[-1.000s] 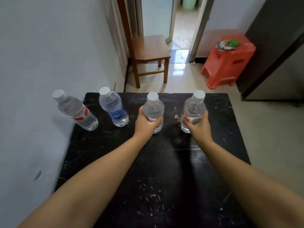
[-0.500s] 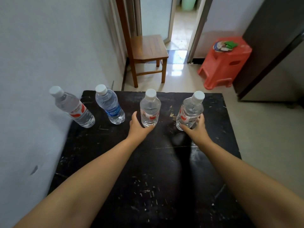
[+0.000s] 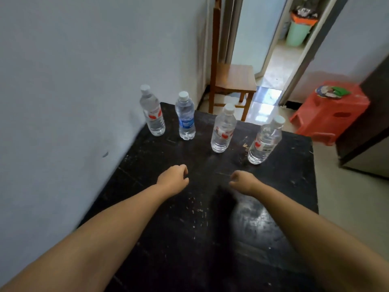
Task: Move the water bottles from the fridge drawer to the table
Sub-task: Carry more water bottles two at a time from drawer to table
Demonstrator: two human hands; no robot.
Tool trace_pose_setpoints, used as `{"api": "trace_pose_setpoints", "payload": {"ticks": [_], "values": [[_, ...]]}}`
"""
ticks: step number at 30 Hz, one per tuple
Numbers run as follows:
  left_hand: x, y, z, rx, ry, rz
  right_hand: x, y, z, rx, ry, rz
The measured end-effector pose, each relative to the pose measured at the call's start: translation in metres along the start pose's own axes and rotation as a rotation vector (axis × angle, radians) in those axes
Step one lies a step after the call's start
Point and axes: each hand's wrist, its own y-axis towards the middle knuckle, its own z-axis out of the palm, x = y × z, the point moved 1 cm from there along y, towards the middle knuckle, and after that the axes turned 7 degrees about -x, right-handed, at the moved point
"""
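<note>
both forearms are cut off by the lower edge. the desk (image 3: 189, 239) near end runs out of the frame. label print on the 4 bottles (image 3: 223, 131) is too blurred to read. the chair (image 3: 231, 81) back is cut off at the top. items on the red stool (image 3: 332, 114) are indistinct.

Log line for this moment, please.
left hand: empty, off bottles | right hand: empty, off bottles | four water bottles upright on black table
</note>
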Motion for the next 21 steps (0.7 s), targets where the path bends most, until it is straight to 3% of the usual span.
{"api": "trace_pose_setpoints", "payload": {"ticks": [5, 11, 21], "values": [[0.081, -0.056, -0.004, -0.003, 0.045, -0.178, 0.076, -0.016, 0.037, 0.095, -0.194, -0.261], [0.176, -0.146, -0.001, -0.08, -0.075, -0.404, 0.153, -0.05, 0.092, 0.175, -0.408, -0.472], [0.295, -0.359, 0.031, -0.219, -0.262, -0.679, 0.279, -0.194, 0.226, 0.267, -0.616, -0.846]]}}
